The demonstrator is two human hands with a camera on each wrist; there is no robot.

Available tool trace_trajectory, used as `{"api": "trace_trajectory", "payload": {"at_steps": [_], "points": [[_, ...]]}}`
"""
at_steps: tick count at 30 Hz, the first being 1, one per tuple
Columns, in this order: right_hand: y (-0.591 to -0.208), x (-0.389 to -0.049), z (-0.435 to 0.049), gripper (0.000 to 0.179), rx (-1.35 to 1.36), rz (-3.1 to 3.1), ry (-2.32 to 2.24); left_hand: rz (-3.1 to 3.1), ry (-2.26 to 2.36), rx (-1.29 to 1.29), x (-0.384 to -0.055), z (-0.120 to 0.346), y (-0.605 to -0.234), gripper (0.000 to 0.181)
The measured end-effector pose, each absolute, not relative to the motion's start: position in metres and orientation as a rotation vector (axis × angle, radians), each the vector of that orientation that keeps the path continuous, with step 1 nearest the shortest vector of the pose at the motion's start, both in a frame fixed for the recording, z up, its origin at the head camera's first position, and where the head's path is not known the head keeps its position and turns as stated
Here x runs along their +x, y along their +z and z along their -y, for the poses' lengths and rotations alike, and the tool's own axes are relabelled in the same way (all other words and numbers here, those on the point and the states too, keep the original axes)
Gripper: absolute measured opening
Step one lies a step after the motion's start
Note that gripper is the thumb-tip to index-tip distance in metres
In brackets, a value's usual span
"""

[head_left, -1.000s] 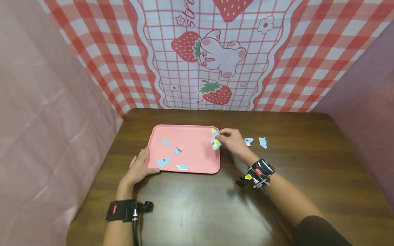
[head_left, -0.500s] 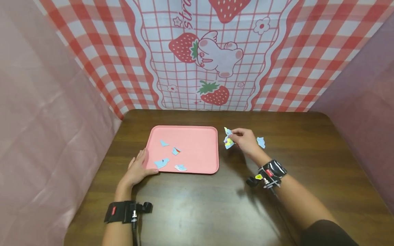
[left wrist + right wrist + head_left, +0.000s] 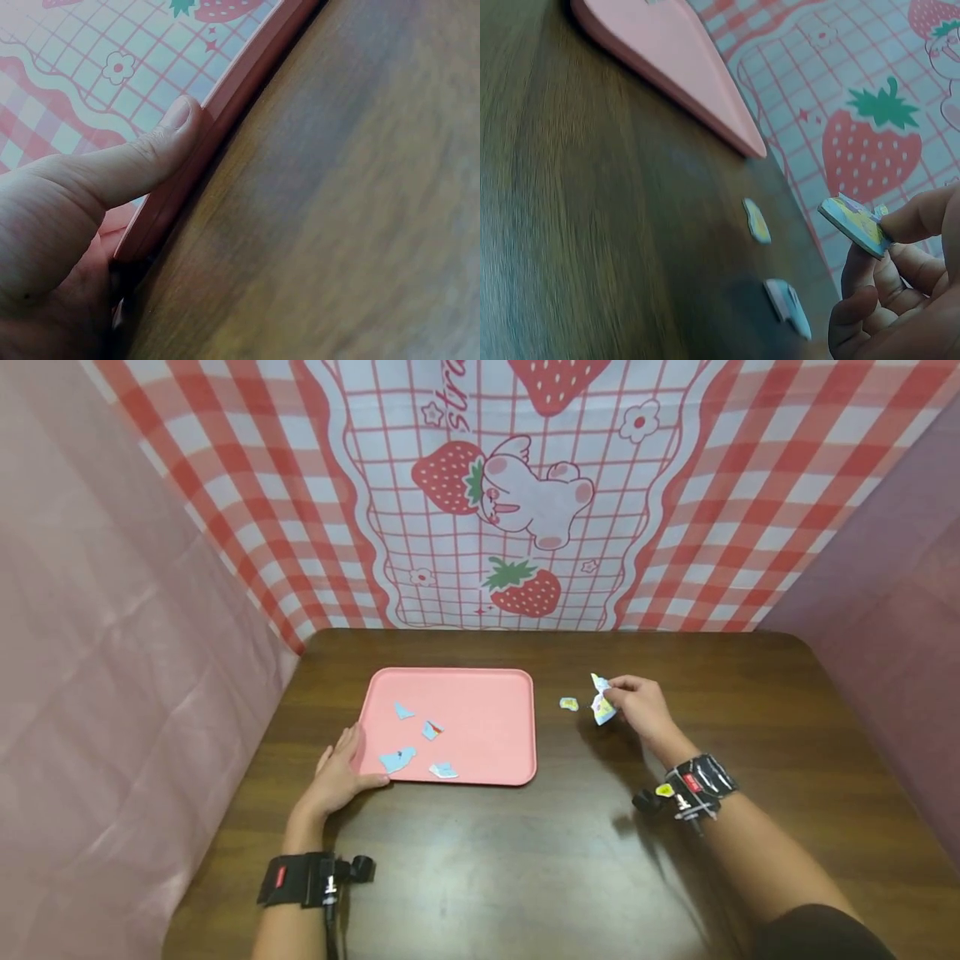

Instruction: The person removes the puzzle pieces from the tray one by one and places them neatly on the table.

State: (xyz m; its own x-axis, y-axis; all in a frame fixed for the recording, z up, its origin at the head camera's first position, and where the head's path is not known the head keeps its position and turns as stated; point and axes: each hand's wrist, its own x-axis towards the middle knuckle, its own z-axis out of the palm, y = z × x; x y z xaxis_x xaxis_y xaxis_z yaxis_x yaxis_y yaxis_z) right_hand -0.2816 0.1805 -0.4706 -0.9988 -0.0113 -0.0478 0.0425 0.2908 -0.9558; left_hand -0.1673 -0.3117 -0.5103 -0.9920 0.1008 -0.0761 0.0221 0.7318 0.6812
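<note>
My right hand (image 3: 637,706) pinches a jagged cardboard puzzle piece (image 3: 603,707), light blue with yellow and purple print, above the table right of the tray. In the right wrist view its thick edge shows between thumb and fingers. Below it on the table lie a small yellow-and-blue piece (image 3: 757,220) and a pale blue piece (image 3: 789,306); the pale blue one is hidden in the head view. My left hand (image 3: 337,777) rests at the near left corner of the pink tray (image 3: 491,718), thumb over the front rim (image 3: 142,217), fingers along the left side.
Several light blue pieces, one with a red-orange mark (image 3: 432,729), lie scattered on the tray's left half. A wooden table (image 3: 480,868) carries everything. Behind it hangs a strawberry-print cloth (image 3: 525,510); a pale curtain (image 3: 135,652) flanks the left.
My right hand has moved right, away from over the tray's edge, with the pinched piece. A small yellow piece now shows on the table; the two pieces farther right became covered. The left hand stays put.
</note>
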Motion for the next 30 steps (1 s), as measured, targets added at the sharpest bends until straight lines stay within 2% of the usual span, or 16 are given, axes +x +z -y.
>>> {"api": "trace_trajectory", "payload": {"at_steps": [18,30], "points": [[-0.478,-0.283,-0.234,0.029,0.068,-2.811,-1.597,-2.834,1.101,0.110,-0.168,0.310,-0.511,0.114],[-0.485,-0.283,-0.261,0.030,0.184,-2.829,-1.566,-2.829,1.097,0.112,-0.165,0.310,-0.507,0.114]]}}
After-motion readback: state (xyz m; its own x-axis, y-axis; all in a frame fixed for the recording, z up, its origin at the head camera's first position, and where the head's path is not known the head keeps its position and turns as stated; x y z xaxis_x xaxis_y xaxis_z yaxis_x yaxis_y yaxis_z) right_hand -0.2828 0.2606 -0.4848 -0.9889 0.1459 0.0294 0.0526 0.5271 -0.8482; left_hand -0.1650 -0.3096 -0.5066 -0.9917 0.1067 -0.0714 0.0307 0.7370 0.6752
